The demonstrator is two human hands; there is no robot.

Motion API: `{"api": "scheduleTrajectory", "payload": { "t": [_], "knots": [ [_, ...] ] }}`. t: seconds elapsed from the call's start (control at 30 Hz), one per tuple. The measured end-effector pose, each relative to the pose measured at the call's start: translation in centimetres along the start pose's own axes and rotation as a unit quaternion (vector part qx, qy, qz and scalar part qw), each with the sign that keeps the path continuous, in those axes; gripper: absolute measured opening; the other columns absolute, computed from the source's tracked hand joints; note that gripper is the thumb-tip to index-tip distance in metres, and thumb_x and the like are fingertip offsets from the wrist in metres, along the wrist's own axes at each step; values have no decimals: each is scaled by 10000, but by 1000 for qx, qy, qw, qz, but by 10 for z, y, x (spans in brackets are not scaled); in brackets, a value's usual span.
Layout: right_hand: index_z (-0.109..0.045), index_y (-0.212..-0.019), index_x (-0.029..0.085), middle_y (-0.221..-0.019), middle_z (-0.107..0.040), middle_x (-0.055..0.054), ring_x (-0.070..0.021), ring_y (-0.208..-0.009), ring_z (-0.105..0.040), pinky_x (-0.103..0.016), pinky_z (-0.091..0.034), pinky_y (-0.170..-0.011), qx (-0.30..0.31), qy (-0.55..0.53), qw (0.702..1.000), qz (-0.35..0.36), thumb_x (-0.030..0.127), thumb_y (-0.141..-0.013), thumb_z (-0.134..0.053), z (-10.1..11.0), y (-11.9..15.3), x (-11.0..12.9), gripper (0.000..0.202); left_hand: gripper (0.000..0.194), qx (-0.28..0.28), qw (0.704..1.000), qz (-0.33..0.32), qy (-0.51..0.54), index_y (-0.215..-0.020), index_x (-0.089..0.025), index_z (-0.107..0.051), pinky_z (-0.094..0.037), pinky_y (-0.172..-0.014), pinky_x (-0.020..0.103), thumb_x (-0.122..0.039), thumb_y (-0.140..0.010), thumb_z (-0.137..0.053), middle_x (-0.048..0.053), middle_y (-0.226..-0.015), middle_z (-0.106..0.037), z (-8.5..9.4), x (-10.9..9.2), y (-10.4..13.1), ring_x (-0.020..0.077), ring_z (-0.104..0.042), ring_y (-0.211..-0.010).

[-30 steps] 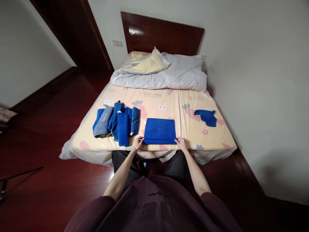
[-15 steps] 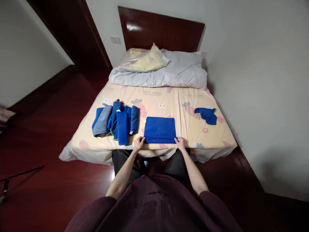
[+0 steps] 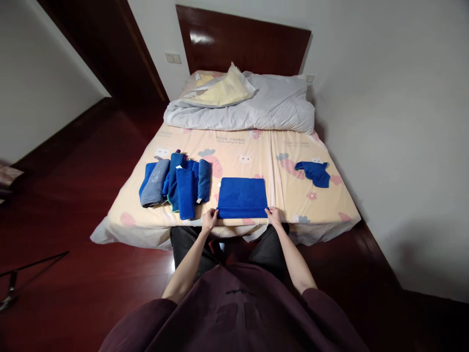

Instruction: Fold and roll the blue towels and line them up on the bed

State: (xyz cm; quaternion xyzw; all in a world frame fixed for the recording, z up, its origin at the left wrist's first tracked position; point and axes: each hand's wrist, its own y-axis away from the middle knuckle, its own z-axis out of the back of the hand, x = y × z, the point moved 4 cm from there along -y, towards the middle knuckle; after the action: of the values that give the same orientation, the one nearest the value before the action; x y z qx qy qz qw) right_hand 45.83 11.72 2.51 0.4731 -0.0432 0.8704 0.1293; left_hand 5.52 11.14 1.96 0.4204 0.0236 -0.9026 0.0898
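Note:
A blue towel lies flat near the bed's front edge, its near side folded over in a narrow strip. My left hand pinches the left end of that strip between thumb and fingers. At the right end, my right hand grips the strip the same way. To the left sits a group of several rolled or folded towels, among them a grey towel and a narrow blue folded towel. A crumpled blue cloth rests off to the right.
The bed has a patterned peach sheet. A grey quilt is bunched toward the dark wooden headboard. A wall runs along the right side, and a thin dark stand is on the floor at left.
The camera view has shifted slightly. Both hands keep hold of the towel's near fold, almost in the same place; the other towels have not moved.

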Motion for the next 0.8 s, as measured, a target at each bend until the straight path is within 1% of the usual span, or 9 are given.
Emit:
{"api": "scheduleTrajectory", "payload": {
  "t": [0.2,0.3,0.37,0.47,0.5,0.57,0.63,0.7,0.8],
  "knots": [
    [-651,-734,239,-718,-735,-71,-255,-728,-697,-323,-525,-706,-17,36,999,-5,401,-792,-673,1,1,6,173,330,5,1000,-7,-5,-925,-211,-685,-511,-849,345,-495,-923,-516,99,-874,-739,-3,1,1,265,-701,-885],
    [-683,-803,237,-744,-741,-70,-252,-772,-701,-326,-533,-766,-20,46,999,-5,365,-833,-661,5,5,14,133,304,0,1000,-21,-9,-974,-199,-673,-526,-858,359,-451,-936,-509,111,-918,-730,0,-5,2,260,-697,-890],
    [-711,-935,231,-861,-761,-87,-253,-866,-704,-345,-532,-856,-36,58,997,29,347,-886,-613,10,8,26,160,296,-16,998,-58,-27,-1069,-185,-660,-528,-911,380,-406,-942,-510,135,-1029,-716,8,-14,4,265,-687,-968],
    [-696,-1169,200,-1160,-734,-129,-267,-1120,-656,-408,-473,-1040,-46,97,982,154,323,-966,-515,17,17,54,299,343,-31,983,-162,-74,-1234,-185,-621,-471,-1064,438,-349,-961,-494,152,-1253,-661,19,-33,9,286,-615,-1191],
    [-680,-1231,190,-1249,-704,-133,-265,-1197,-623,-421,-443,-1087,-31,114,972,205,314,-987,-487,16,21,63,334,361,-22,975,-202,-88,-1277,-194,-607,-446,-1103,455,-337,-970,-485,145,-1321,-636,20,-40,11,287,-581,-1254],
    [-646,-1321,188,-1370,-648,-118,-247,-1304,-566,-425,-402,-1143,28,150,943,296,296,-1017,-452,10,31,76,376,393,19,956,-272,-109,-1336,-203,-586,-419,-1146,471,-330,-983,-471,127,-1417,-594,17,-49,16,282,-529,-1337],
    [-618,-1375,205,-1439,-605,-93,-235,-1364,-526,-429,-385,-1167,95,189,910,355,286,-1024,-458,2,41,79,394,429,75,935,-320,-133,-1372,-192,-572,-408,-1169,476,-340,-982,-473,123,-1477,-557,8,-52,21,280,-485,-1397],
    [-597,-1407,218,-1464,-584,-84,-242,-1393,-506,-452,-376,-1177,137,232,889,371,279,-1012,-491,-4,46,72,413,475,116,921,-331,-167,-1402,-163,-555,-389,-1188,493,-343,-968,-483,139,-1505,-531,-3,-49,23,293,-441,-1441],
    [-571,-1435,213,-1478,-568,-88,-246,-1402,-502,-463,-393,-1166,155,276,881,350,249,-989,-522,-5,45,54,450,536,137,915,-309,-221,-1447,-119,-515,-357,-1205,501,-321,-952,-476,170,-1535,-489,-13,-38,24,308,-416,-1461]
  ]
}}
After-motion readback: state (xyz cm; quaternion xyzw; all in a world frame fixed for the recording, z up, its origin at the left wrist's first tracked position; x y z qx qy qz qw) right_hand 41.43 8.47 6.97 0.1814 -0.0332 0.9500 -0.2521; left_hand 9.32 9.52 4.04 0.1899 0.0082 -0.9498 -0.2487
